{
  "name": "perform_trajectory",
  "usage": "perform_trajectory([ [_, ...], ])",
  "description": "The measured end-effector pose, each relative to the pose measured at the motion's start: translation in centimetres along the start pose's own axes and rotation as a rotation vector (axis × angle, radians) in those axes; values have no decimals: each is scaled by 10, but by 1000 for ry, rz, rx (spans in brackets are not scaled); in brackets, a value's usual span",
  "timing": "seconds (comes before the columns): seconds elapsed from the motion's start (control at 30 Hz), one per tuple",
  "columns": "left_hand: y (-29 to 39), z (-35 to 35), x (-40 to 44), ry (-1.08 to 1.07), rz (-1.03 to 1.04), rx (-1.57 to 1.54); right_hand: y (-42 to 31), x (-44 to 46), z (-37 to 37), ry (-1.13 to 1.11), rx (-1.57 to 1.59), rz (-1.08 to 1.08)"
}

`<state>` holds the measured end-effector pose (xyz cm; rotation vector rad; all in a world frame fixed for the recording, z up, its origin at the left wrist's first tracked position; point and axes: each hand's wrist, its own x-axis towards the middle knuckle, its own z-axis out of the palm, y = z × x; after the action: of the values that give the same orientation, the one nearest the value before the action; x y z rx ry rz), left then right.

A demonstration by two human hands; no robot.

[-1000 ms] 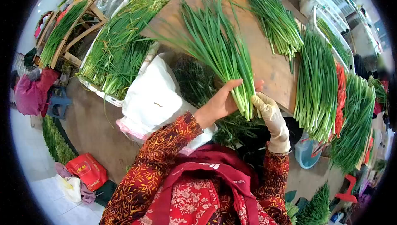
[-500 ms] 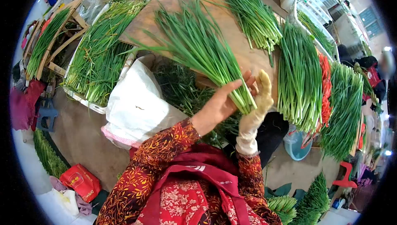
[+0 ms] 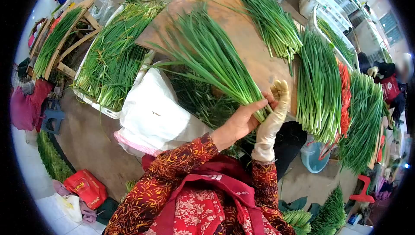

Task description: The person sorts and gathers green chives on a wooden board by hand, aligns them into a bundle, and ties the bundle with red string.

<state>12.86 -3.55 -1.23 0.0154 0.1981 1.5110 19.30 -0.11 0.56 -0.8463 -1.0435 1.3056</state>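
Note:
My left hand (image 3: 240, 122), bare, grips a bunch of garlic chives (image 3: 220, 64) near its pale stem ends. The green leaves fan out up and to the left over the wooden board (image 3: 270, 73). My right hand (image 3: 269, 129) wears a cream glove and is held upright, palm against the stem ends, fingers raised. Beyond the hands, one pile of chives (image 3: 270, 25) lies on the board. To the right is another thick pile (image 3: 319, 84), with red ties (image 3: 344, 99) beside it.
A white sack (image 3: 151, 109) hangs at the board's near left, beside a white crate (image 3: 96, 107) heaped with loose leaves. More chives (image 3: 362, 118) lie far right. A blue bucket (image 3: 314, 159) and a red stool (image 3: 362, 192) stand on the floor. Another person (image 3: 391, 84) is at far right.
Both hands and the bunch sit slightly lower in view. My left fingers have closed more tightly around the stems, and the gloved palm remains at their ends. The whole view has shifted a little.

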Motion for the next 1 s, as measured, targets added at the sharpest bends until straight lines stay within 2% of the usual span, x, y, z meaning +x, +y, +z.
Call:
perform_trajectory([
  [0.07,-2,-1,0,-34,4,43,-11,-3,4,30,291,150],
  [0.17,-4,9,-6,20,44,84,19,7,-11,33,191,183],
  [0.2,-3,8,-6,-20,92,133,14,9,-5,-14,59,108],
  [0.3,7,8,-10,-42,55,138,8,13,-4,-67,58,132],
  [0.37,9,13,-10,-61,58,121,-3,10,-3,-38,172,135],
  [0.47,8,18,-10,-82,60,115,-4,8,-3,-13,91,1],
  [0.5,2,22,-16,-40,41,214,-5,1,1,-14,-33,39],
  [0.53,-1,18,-18,-26,79,209,-7,7,8,-43,-116,-134],
  [0.6,1,16,-21,29,71,173,-11,4,13,-108,-127,-169],
  [0.63,5,18,-25,81,32,146,-14,3,14,-145,-98,-149],
  [0.67,2,6,-19,83,151,172,-24,1,9,-177,-167,-131],
  [0.7,7,21,-24,98,166,209,-35,-4,7,-214,-233,-105],
  [0.77,14,33,-24,-12,152,215,-47,-4,-9,-319,-284,-6],
  [0.8,13,47,-28,13,174,312,-60,-3,-15,-358,-410,-6],
  [0.83,11,49,-27,1,172,317,-72,0,-23,-436,-573,-112],
  [0.9,4,52,-23,-116,69,541,-108,-1,-29,-570,-619,-16],
  [0.97,-11,55,-20,-62,96,893,-120,1,-34,-612,-821,-222],
  [1.0,-21,58,-19,-133,154,888,-136,-1,-31,-578,-942,-236],
])
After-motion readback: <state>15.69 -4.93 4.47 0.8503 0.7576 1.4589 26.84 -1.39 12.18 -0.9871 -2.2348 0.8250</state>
